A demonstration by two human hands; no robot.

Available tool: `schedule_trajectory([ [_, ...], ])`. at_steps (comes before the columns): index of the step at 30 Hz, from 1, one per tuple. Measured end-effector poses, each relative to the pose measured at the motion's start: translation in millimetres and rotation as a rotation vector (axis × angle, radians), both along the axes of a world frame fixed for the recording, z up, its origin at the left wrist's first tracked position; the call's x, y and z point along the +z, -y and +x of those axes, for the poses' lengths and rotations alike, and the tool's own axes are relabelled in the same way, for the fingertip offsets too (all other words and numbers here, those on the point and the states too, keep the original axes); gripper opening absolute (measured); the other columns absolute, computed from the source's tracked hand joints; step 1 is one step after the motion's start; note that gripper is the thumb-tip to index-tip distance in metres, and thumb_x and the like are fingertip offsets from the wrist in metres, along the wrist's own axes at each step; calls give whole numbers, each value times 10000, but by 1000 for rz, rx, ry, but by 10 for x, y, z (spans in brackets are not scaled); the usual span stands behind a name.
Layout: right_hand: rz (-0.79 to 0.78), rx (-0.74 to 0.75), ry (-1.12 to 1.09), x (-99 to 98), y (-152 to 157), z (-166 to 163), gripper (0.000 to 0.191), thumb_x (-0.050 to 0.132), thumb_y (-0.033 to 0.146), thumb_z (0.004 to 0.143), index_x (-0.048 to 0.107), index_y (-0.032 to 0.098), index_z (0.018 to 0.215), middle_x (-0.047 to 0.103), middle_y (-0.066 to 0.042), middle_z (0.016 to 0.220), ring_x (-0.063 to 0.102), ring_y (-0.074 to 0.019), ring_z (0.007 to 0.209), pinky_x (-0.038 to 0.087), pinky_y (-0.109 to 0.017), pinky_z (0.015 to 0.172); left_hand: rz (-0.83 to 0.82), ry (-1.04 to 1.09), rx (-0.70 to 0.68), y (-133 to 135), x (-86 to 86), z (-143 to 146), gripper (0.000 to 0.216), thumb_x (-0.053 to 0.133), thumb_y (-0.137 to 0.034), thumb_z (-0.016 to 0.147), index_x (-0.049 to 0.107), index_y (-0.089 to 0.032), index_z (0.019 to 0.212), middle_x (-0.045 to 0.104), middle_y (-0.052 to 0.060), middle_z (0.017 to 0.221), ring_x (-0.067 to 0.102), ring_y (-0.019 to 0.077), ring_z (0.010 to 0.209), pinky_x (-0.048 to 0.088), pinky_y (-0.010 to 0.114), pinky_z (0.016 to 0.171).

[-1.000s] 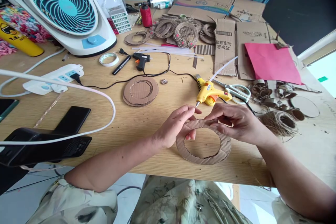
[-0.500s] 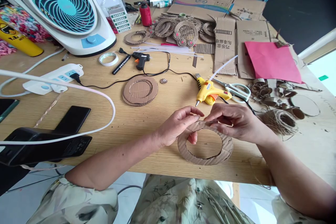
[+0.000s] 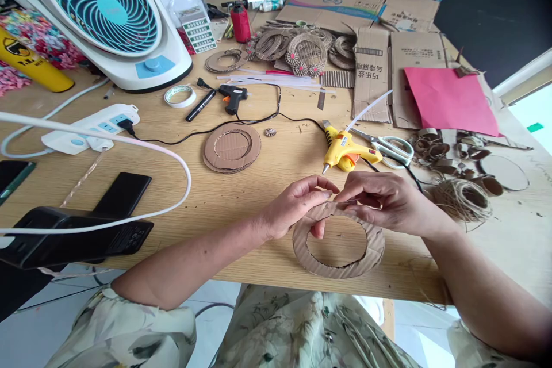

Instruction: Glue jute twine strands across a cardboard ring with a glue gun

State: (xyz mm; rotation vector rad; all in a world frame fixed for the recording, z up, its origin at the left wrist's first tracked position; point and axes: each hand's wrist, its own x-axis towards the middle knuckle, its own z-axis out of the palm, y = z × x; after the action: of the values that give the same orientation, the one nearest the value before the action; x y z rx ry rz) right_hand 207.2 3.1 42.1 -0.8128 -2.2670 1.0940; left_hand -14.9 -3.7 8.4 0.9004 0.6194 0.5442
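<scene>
A flat cardboard ring point(image 3: 306, 253) is held near the table's front edge, its far rim between my hands. My left hand point(image 3: 297, 204) is closed on the ring's upper left, thumb on top and a fingertip showing through the hole. My right hand point(image 3: 383, 198) pinches at the upper right rim; its fingertips meet close to the left ones, and any small piece between them is hidden. Just beyond my hands a yellow glue gun point(image 3: 345, 149) rests with its nozzle pointing toward me. Farther left lies a stacked cardboard disc and ring point(image 3: 211, 152).
Scissors point(image 3: 394, 149), a twine ball point(image 3: 461, 201) and cardboard curls are on the right. A black glue gun point(image 3: 233, 98), tape roll point(image 3: 179, 96) and power strip point(image 3: 92, 128) lie left, near a fan point(image 3: 107, 17). A white cable point(image 3: 183, 167) arcs across the left side.
The ring's near edge has dropped slightly toward me. Both hands keep their hold in nearly the same place, and the whole view has shifted a little.
</scene>
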Motion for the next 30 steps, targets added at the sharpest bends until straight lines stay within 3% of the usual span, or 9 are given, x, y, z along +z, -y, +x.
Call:
schedule_trajectory([
  [5, -33, 0, -10, -1, 14, -12, 141, 642, 253, 908, 714, 211, 1021, 688, -24, 825, 622, -112, 703, 481, -240, 595, 23, 9, -20, 8, -9, 1, 284, 640, -376, 889, 532, -194, 1077, 646, 2, 861, 594, 76, 475, 504, 199, 455],
  [11, -27, 8, -18, 22, 9, -16, 125, 649, 227, 898, 700, 202, 1010, 680, -15, 816, 616, -98, 681, 474, -224, 575, -37, 48, -67, -7, -42, -11, 264, 592, -366, 915, 538, -194, 1108, 626, -15, 738, 608, 104, 475, 508, 204, 461],
  [16, -16, 0, -33, 17, 3, 2, 121, 653, 220, 893, 694, 206, 1006, 679, -13, 807, 612, -95, 683, 479, -217, 582, 31, 86, -53, 8, -34, -9, 286, 613, -396, 932, 529, -195, 1117, 646, 8, 875, 609, 90, 480, 503, 212, 458],
  [25, -5, -10, -28, -7, -15, 45, 108, 648, 237, 901, 688, 200, 995, 689, -16, 812, 638, -102, 710, 512, -227, 629, 108, 51, -116, -54, -52, -57, 254, 530, -334, 976, 469, -184, 1171, 643, -5, 668, 651, 146, 536, 553, 258, 561],
  [30, 3, -18, -29, -14, -25, 54, 123, 648, 234, 899, 683, 206, 1014, 694, -14, 815, 646, -107, 719, 516, -231, 634, 31, 69, -110, -66, -80, -61, 255, 478, -354, 975, 477, -189, 1170, 677, 23, 642, 661, 172, 536, 542, 261, 542],
])
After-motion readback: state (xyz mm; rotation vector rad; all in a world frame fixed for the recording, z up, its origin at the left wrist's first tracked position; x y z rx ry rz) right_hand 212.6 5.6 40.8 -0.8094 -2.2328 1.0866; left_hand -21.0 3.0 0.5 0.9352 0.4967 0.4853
